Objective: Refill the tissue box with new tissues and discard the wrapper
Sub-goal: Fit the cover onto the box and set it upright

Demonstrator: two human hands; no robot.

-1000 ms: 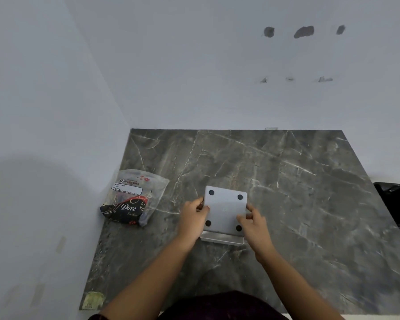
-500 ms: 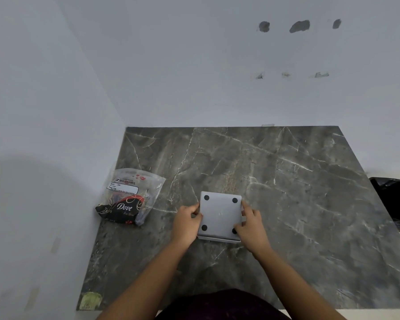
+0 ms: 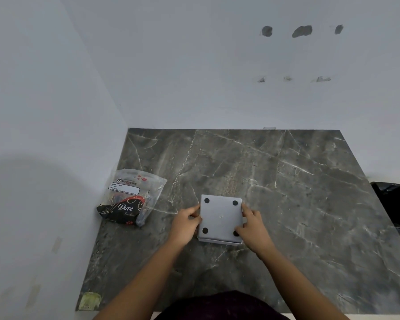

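A square grey tissue box (image 3: 220,215) lies upside down on the dark marble table (image 3: 286,181), its base with black round feet facing up. My left hand (image 3: 187,224) grips its left edge and my right hand (image 3: 252,224) grips its right edge, covering part of the near right foot. A clear plastic pack of tissues (image 3: 131,199) with a black and red "Dove" print lies on the table to the left, near the wall, untouched.
A black bin with a bag (image 3: 395,206) stands off the table's right edge. White walls close off the left and far sides. A small yellowish sticker (image 3: 89,301) marks the table's near left corner.
Both hands and the upside-down box have stayed nearly in place; the grip shifted a little and the box settled flatter on the table.
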